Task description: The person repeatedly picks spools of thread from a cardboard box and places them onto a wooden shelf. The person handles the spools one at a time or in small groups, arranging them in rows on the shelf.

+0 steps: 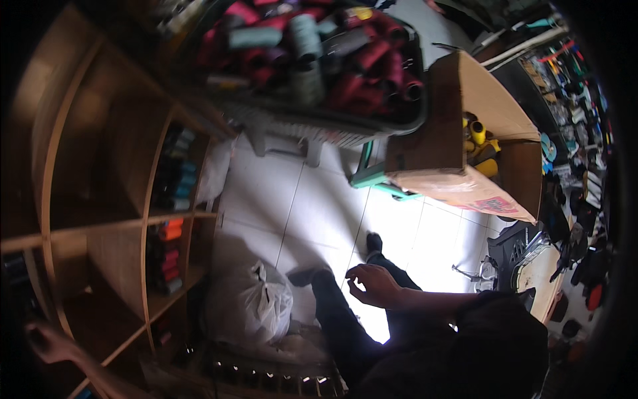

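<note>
The left hand [50,342] is hovering at the lower left of the frame, in front of the wooden shelf [100,229]. Its fingers are lying in shadow and blur, so I cannot tell whether they are holding anything or touching the wood. The right hand [375,284] is hanging just below the centre of the frame, over the person's legs [342,309]; its fingers are curling loosely, leaving a narrow gap beside the thumb and showing nothing in their grasp.

The spools are sitting in several places. Blue spools [181,179] are filling a shelf compartment at the left, and orange spools [171,229] are lying above red ones [170,263] in the compartment below. At the top of the frame a basket [282,126] is holding a heap of maroon spools [359,96] mixed with pale grey ones [306,40]. Right of it, an open box [425,153] is holding yellow spools [488,167], with a green stool [367,177] showing beneath. A white plastic bag [269,309] is resting on the tiled floor [319,193], between the shelf and the legs.
</note>
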The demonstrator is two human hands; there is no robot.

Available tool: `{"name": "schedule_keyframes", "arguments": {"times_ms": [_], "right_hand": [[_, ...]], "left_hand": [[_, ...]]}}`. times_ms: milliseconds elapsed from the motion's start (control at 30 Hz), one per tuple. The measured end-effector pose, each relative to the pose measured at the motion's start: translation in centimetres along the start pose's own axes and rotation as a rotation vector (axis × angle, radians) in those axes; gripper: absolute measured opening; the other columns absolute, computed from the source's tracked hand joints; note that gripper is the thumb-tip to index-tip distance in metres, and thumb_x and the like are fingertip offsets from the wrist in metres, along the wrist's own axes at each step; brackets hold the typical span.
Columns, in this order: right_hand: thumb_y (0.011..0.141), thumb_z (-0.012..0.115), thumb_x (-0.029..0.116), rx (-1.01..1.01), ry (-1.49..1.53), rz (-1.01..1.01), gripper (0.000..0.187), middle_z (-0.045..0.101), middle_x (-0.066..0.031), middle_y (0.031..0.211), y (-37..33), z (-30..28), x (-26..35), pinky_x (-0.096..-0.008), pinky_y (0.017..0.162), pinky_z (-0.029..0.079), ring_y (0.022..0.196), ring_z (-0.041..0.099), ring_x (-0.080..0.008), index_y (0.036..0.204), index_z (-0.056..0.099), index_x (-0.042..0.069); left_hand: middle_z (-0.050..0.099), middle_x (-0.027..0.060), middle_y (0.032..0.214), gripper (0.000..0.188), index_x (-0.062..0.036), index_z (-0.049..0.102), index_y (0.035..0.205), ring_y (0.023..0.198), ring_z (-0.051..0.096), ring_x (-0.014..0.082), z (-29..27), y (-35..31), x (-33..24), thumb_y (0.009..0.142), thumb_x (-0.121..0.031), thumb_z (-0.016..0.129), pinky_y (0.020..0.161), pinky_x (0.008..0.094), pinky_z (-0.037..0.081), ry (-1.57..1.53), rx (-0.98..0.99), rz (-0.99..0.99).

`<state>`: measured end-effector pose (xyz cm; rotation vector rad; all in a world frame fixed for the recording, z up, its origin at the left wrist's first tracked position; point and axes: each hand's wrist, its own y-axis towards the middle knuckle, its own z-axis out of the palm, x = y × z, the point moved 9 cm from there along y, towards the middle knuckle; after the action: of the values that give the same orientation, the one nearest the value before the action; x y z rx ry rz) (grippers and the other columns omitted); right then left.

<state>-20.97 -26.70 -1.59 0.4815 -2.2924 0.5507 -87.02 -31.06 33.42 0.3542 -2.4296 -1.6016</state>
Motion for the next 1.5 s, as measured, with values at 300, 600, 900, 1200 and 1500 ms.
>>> {"name": "schedule_keyframes", "arguments": {"times_ms": [300,600,900,1200,1500], "right_hand": [[0.081,0.072,0.013,-0.439,0.206,-0.208,0.007,0.071,-0.0073,0.083,-1.4,-21.6,-1.1,-0.0382,0.068,0.053,0.076,0.068,-0.0263,0.087,0.071,0.013],[0.081,0.067,0.005,-0.800,-0.287,0.223,0.016,0.071,-0.0143,0.079,-12.0,-49.6,-20.7,-0.0433,0.070,0.057,0.076,0.071,-0.0346,0.097,0.062,0.004],[0.077,0.072,0.012,-0.223,-0.701,0.208,0.025,0.073,-0.0209,0.092,-14.4,-41.9,-50.7,-0.0451,0.081,0.058,0.093,0.072,-0.0364,0.100,0.074,0.003],[0.078,0.073,0.014,0.328,-0.518,0.667,0.041,0.074,-0.0197,0.099,-12.6,-44.1,-44.8,-0.0446,0.083,0.059,0.096,0.073,-0.0316,0.117,0.067,0.001],[0.080,0.072,0.026,0.324,-0.432,0.710,0.046,0.071,-0.0199,0.107,-14.9,-40.2,-43.0,-0.0428,0.085,0.058,0.097,0.072,-0.0317,0.116,0.065,-0.001]], "left_hand": [[0.066,0.0114,0.091,0.021,-0.0074,0.062,0.097,0.083,0.067,0.0317,3.2,-12.6,-67.3,0.078,0.003,0.061,0.074,0.0432,0.056,-1.142,0.402,0.551],[0.067,0.0176,0.108,0.029,-0.0033,0.060,0.117,0.105,0.064,0.0388,3.1,-8.7,-99.5,0.088,0.002,0.056,0.092,0.0432,0.051,-1.321,1.052,0.648],[0.063,0.0184,0.130,0.078,-0.0039,0.057,0.129,0.125,0.059,0.0327,10.9,-30.2,-112.0,0.071,-0.048,0.085,0.100,0.0462,0.049,-0.737,1.637,1.220],[0.058,0.0217,0.131,0.089,-0.0025,0.045,0.139,0.123,0.059,0.0359,11.1,-34.5,-111.3,0.075,-0.052,0.081,0.100,0.0476,0.050,-0.600,1.754,1.326],[0.055,0.0226,0.132,0.075,-0.0014,0.045,0.137,0.121,0.059,0.0381,10.1,-31.9,-112.0,0.082,-0.039,0.079,0.100,0.0470,0.050,-0.770,1.809,1.210]]}}
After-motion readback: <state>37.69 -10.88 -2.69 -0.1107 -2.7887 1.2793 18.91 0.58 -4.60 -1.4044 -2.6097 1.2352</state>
